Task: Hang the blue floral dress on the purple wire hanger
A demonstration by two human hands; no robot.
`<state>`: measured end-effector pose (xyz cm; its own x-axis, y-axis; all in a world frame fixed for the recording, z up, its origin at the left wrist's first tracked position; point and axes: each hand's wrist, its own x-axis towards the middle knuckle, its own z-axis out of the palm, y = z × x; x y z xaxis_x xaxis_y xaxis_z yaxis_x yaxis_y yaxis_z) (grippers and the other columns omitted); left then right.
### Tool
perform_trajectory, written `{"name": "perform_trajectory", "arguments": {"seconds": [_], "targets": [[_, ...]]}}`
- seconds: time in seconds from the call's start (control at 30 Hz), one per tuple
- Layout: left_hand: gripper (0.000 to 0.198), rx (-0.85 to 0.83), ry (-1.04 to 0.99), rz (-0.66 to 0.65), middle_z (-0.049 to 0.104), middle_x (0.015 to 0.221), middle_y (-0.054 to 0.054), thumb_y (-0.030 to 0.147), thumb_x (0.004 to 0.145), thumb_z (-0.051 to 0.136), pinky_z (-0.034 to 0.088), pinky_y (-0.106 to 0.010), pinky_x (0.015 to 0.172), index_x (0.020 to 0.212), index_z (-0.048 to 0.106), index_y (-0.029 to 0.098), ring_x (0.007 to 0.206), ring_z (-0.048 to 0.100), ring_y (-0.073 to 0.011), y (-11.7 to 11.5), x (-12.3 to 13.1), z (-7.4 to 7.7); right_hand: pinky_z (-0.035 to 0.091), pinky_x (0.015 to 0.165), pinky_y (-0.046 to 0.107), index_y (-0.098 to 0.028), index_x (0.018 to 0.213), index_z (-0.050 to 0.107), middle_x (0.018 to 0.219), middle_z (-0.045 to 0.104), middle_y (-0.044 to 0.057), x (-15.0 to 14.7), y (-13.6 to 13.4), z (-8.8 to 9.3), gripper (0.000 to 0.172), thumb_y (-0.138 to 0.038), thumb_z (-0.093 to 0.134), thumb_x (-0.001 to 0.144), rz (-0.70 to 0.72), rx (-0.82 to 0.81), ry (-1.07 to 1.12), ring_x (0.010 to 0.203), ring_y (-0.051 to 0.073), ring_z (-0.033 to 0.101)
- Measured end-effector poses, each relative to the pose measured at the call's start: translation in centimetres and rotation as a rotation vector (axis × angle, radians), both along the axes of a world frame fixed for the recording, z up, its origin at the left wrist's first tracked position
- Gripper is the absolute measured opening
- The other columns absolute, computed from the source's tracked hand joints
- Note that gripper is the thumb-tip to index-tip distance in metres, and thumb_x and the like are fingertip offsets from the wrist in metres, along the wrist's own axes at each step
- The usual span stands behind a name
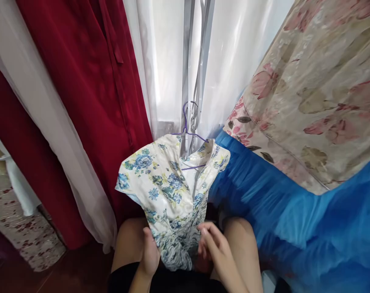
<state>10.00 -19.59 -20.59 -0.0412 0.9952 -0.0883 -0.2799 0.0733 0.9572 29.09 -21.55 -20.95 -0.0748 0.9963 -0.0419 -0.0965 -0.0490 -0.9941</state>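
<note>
A white cap-sleeved floral dress (169,183) with blue flowers hangs on a purple wire hanger (185,118) in front of my lap. Its neckline opens in a V, and the lower part is bunched into crinkled folds between my knees. At the left edge of those folds is my left hand (150,256), thumb in front and the other fingers hidden behind the cloth. My right hand (215,246) is closed at the right side of the waist, thumb and forefinger close together at the fabric. The dress tilts slightly to the left.
Dark red cloth (90,89) and a pale sheer length (59,134) hang at left. White curtains (166,61) with grey ribbons are behind the hanger. Blue tulle (294,211) and a beige floral fabric (322,93) crowd the right side. Brown floor (78,268) shows at lower left.
</note>
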Motion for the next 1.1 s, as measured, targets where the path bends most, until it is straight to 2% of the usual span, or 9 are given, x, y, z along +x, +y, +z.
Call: {"name": "perform_trajectory", "arguments": {"seconds": [0.13, 0.23, 0.33, 0.5, 0.53, 0.67, 0.83, 0.93, 1.1], "targets": [[0.076, -0.035, 0.044, 0.186, 0.070, 0.132, -0.009, 0.057, 0.071, 0.083, 0.046, -0.047, 0.114, 0.139, 0.062, 0.032, 0.136, 0.056, -0.0362, -0.3, 0.5, -1.3, 0.030, 0.052, 0.025, -0.020, 0.086, 0.059, 0.061, 0.050, -0.004, -1.2, 5.3, 3.3, 0.040, -0.060, 0.060, 0.094, 0.016, 0.116, -0.125, 0.055, 0.013, 0.040], [0.063, -0.021, 0.090, 0.260, 0.069, 0.132, -0.009, 0.050, 0.077, 0.080, 0.046, -0.045, 0.113, 0.134, 0.063, 0.031, 0.138, 0.054, -0.0345, -0.1, 0.7, -1.8, 0.025, 0.051, 0.025, -0.020, 0.072, 0.054, 0.056, 0.039, -0.005, -2.3, 6.9, 3.4, 0.044, -0.059, 0.063, 0.090, 0.018, 0.164, -0.137, 0.053, 0.011, 0.033], [0.050, 0.026, 0.208, 0.354, 0.067, 0.132, -0.011, 0.049, 0.083, 0.075, 0.046, -0.047, 0.112, 0.127, 0.062, 0.029, 0.136, 0.055, -0.0361, 0.5, -0.8, -2.3, 0.019, 0.049, 0.025, -0.021, 0.066, 0.050, 0.051, 0.032, -0.007, -2.6, 6.0, 2.4, 0.045, -0.057, 0.064, 0.087, -0.049, 0.104, -0.078, 0.049, 0.010, 0.025], [0.039, 0.327, 0.537, 0.661, 0.060, 0.133, -0.013, 0.040, 0.090, 0.068, 0.047, -0.046, 0.108, 0.125, 0.055, 0.027, 0.127, 0.058, -0.0315, 0.9, -2.1, -2.4, 0.020, 0.046, 0.025, -0.023, 0.055, 0.040, 0.045, 0.034, -0.006, -2.4, 3.1, 1.8, 0.051, -0.056, 0.066, 0.083, -0.062, -0.007, -0.041, 0.044, 0.008, 0.026], [0.036, 0.371, 0.579, 0.609, 0.062, 0.129, -0.012, 0.038, 0.090, 0.067, 0.049, -0.045, 0.105, 0.123, 0.057, 0.026, 0.123, 0.060, -0.0303, 0.8, -1.3, -2.2, 0.020, 0.046, 0.025, -0.023, 0.055, 0.041, 0.045, 0.035, -0.006, -2.5, 2.7, 2.0, 0.050, -0.055, 0.067, 0.082, -0.043, -0.015, -0.041, 0.043, 0.008, 0.027], [0.023, 0.445, 0.551, 0.119, 0.071, 0.107, -0.009, 0.028, 0.095, 0.059, 0.054, -0.037, 0.090, 0.117, 0.062, 0.022, 0.102, 0.068, -0.0256, 0.1, 3.4, -1.4, 0.024, 0.047, 0.024, -0.018, 0.060, 0.053, 0.045, 0.046, -0.003, -2.8, 2.0, 2.7, 0.048, -0.055, 0.068, 0.086, 0.085, 0.006, -0.053, 0.043, 0.008, 0.034], [0.010, 0.464, 0.488, 0.020, 0.068, 0.086, -0.006, 0.023, 0.097, 0.051, 0.049, -0.029, 0.074, 0.094, 0.060, 0.019, 0.079, 0.066, -0.0206, -0.1, 6.3, -1.8, 0.032, 0.048, 0.024, -0.015, 0.069, 0.064, 0.046, 0.055, -0.001, -1.3, 2.8, 4.6, 0.047, -0.058, 0.065, 0.090, 0.138, 0.033, -0.132, 0.042, 0.010, 0.045], [0.013, 0.463, 0.589, -0.028, 0.062, 0.078, -0.003, 0.022, 0.096, 0.050, 0.043, -0.028, 0.069, 0.084, 0.055, 0.020, 0.073, 0.061, -0.0184, 0.5, 5.9, -2.6, 0.031, 0.046, 0.024, -0.015, 0.069, 0.067, 0.041, 0.053, -0.002, -0.4, 5.1, 7.9, 0.047, -0.058, 0.066, 0.088, 0.068, 0.078, -0.157, 0.039, 0.009, 0.041], [0.021, 0.472, 0.757, -0.078, 0.054, 0.073, -0.001, 0.026, 0.097, 0.049, 0.039, -0.027, 0.066, 0.077, 0.047, 0.021, 0.069, 0.055, -0.0171, 2.2, 5.0, -3.3, 0.022, 0.041, 0.023, -0.013, 0.066, 0.070, 0.039, 0.051, -0.002, -0.7, 11.2, 15.7, 0.040, -0.051, 0.072, 0.079, 0.070, 0.130, -0.108, 0.036, 0.007, 0.036]]}}
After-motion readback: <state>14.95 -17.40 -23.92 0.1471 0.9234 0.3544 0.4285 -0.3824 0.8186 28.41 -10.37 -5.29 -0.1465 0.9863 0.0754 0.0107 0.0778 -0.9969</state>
